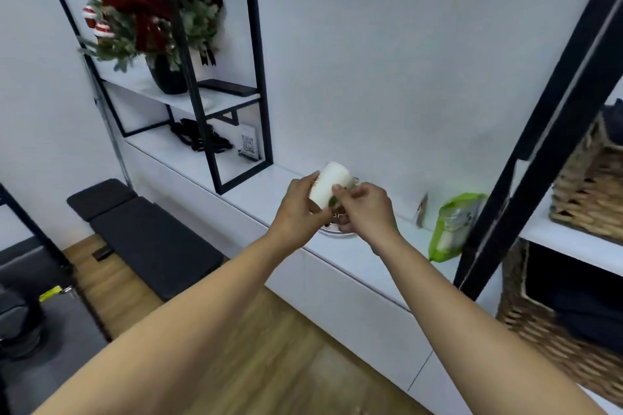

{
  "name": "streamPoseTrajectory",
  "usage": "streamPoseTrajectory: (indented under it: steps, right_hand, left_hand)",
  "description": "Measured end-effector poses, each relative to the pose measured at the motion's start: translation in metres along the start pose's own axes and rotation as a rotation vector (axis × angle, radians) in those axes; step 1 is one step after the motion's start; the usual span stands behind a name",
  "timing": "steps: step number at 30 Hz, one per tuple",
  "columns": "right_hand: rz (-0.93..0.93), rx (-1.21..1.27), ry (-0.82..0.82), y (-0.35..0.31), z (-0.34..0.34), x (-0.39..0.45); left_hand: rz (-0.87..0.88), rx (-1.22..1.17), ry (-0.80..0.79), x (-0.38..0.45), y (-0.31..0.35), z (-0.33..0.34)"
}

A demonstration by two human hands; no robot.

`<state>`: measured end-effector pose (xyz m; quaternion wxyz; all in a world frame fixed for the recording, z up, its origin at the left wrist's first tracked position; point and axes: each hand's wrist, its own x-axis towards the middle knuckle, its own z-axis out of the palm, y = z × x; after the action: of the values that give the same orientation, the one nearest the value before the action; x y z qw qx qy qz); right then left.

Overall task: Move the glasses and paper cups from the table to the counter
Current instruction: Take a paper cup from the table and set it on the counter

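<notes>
A white paper cup (328,184) with a printed design is tilted, held just above the white counter (269,192). My left hand (298,207) grips its lower part from the left. My right hand (365,209) pinches it from the right, fingers curled round its side. Below both hands a round metal tray (337,230) lies on the counter, mostly hidden. I cannot tell whether glasses stand there.
A green and white packet (450,229) leans on the wall to the right. A black shelf frame (236,131) with a plant in a vase (168,74) stands left. Woven baskets (590,192) fill the right shelves. A dark bench (145,236) sits on the wooden floor.
</notes>
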<state>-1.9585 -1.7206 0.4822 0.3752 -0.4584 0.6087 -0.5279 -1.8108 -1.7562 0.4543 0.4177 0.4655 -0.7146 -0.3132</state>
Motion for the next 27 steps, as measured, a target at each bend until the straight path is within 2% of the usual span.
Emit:
streamPoseTrajectory:
  steps: [7, 13, 18, 21, 27]
  right_hand:
    - [-0.040, 0.007, -0.074, 0.019, 0.038, 0.158]
    - [-0.024, -0.033, -0.147, 0.019, 0.052, 0.288]
    - [-0.018, -0.032, -0.175, 0.020, 0.064, 0.360]
    - [0.006, -0.119, -0.193, 0.035, 0.071, 0.393]
    - [0.134, -0.300, -0.156, 0.084, 0.092, 0.456]
  left_hand:
    - [-0.048, -0.017, 0.129, 0.131, -0.060, 0.002]
    - [-0.044, 0.005, 0.105, 0.254, -0.097, 0.011]
    - [-0.096, 0.028, 0.036, 0.320, -0.130, 0.027]
    - [-0.138, 0.010, -0.021, 0.351, -0.156, 0.033]
    - [-0.128, 0.126, -0.190, 0.404, -0.209, 0.054]
